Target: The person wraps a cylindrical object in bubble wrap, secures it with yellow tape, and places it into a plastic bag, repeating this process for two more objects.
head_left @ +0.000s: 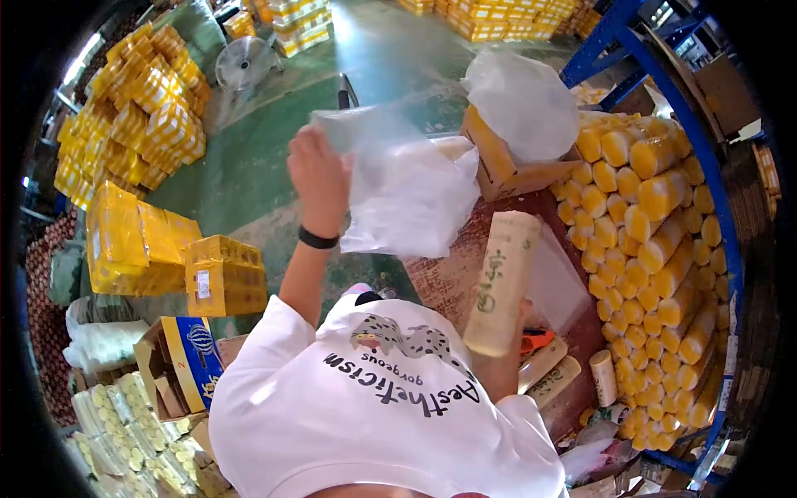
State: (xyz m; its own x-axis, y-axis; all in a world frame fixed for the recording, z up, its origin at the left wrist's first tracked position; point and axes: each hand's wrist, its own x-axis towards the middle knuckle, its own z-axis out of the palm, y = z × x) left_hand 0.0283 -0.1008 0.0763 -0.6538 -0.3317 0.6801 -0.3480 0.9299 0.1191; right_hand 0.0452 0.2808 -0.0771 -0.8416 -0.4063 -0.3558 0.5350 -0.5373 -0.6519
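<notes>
My left hand [320, 178], with a black band at its wrist, is raised and pinches the edge of a clear plastic bag [369, 129]. The bag spreads to the right above a pile of white plastic bags [411, 199]. In my right hand [521, 315], mostly hidden, is a beige wrapped roll [502, 282] with dark handwriting, held tilted and nearly upright. Beside that hand lie an orange-and-black tool [535, 341], whose kind I cannot make out, and more beige rolls [552, 382] on the reddish table [573, 319].
Rolls with yellow ends [643, 249] are stacked high against a blue metal frame [718, 191] at right. A cardboard box [506, 170] bears a puffed plastic bag [523, 100]. Yellow-taped cartons [137, 241] stand at left, with a fan [245, 64] beyond.
</notes>
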